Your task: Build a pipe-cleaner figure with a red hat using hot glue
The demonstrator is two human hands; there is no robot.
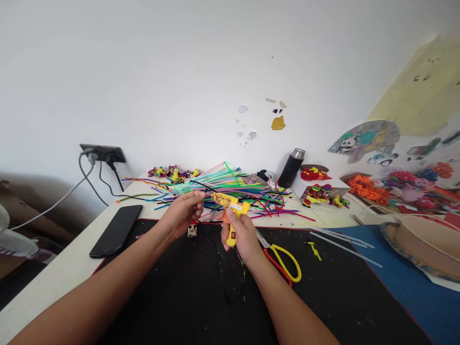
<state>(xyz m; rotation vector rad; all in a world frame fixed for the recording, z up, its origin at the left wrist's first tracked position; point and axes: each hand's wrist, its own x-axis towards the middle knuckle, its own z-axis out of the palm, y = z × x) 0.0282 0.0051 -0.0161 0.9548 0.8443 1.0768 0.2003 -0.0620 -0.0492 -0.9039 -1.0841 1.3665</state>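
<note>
My right hand [245, 235] is wrapped round the handle of a yellow glue gun [224, 199], whose front part is stained brown and whose tip points left. A red switch shows on its handle. My left hand [185, 213] is closed in a pinch just left of the tip, on a thin black pipe cleaner [200, 184]. Its fingertips partly hide the held end. The gun's dark cord [224, 292] loops below over the black mat [151, 297]. Scissors [287, 263] with red and yellow handles lie beside my right wrist.
A pile of coloured pipe cleaners [215, 181] lies behind my hands. A phone [117, 230] rests at left, and a black thermos [292, 168] stands by the wall. Clear glue sticks [347, 247] and a small yellow-black piece [315, 250] lie at right, near a round basket [406, 249].
</note>
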